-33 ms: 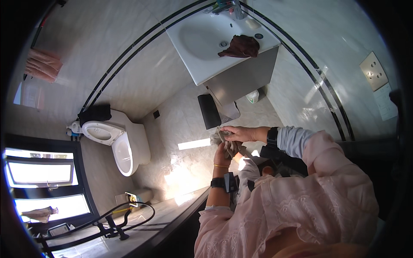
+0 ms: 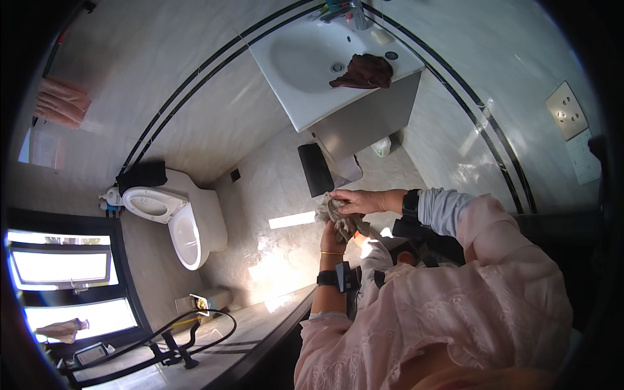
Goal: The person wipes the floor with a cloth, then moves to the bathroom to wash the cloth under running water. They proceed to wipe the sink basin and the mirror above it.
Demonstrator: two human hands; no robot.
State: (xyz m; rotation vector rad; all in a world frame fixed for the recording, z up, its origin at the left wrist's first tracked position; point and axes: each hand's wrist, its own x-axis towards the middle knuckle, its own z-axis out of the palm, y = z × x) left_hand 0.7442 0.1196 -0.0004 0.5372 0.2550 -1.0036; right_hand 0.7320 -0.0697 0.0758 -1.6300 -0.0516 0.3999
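Far left, a pink towel (image 2: 64, 103) hangs at the wall; next, a white toilet (image 2: 211, 221). Centre, the left hand (image 2: 333, 238), fingers curled round the near side of a bunched grey cloth (image 2: 350, 225), held above the floor. Beyond, a dark red cloth (image 2: 365, 71) lies on a white washbasin (image 2: 292, 62). The right hand (image 2: 369, 202), closed, grips the grey cloth's far side. Far right, a wall socket (image 2: 567, 110).

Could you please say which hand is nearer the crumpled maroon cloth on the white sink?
Right: the right hand is below the cloth in view, the left hand farther below.
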